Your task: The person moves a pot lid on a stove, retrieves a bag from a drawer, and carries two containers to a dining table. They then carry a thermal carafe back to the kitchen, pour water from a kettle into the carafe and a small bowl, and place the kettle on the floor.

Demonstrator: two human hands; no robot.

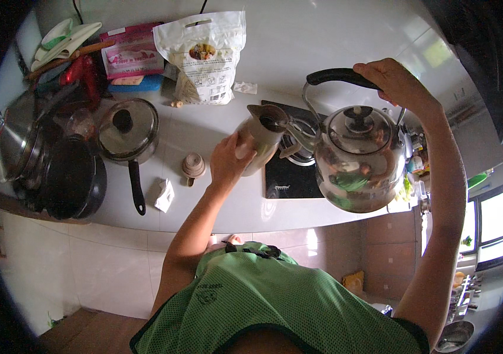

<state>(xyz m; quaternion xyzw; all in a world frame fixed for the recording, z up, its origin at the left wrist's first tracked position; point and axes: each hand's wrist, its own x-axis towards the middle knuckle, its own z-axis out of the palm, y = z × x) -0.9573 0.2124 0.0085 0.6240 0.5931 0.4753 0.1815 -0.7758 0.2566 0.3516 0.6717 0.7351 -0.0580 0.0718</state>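
My right hand [386, 82] grips the black handle of a shiny stainless steel kettle [360, 172], lifted above the counter's front edge and the hob. Its lid, with a black knob, is on. My left hand [231, 159] is wrapped around the body of a metal vacuum jug [260, 148], which leans and has an uncovered mouth. The kettle's spout [300, 135] reaches to the rim of that mouth. Whether water is flowing cannot be seen. Left of the jug, a stepped beige stopper [193, 166] lies on the counter.
A black electric hob [287, 183] sits behind the jug and kettle. To the left are a lidded saucepan [130, 128], a black pan [74, 181] and a crumpled white tissue [164, 195]. Against the wall stand a white plastic bag [207, 57] and a pink packet [132, 55].
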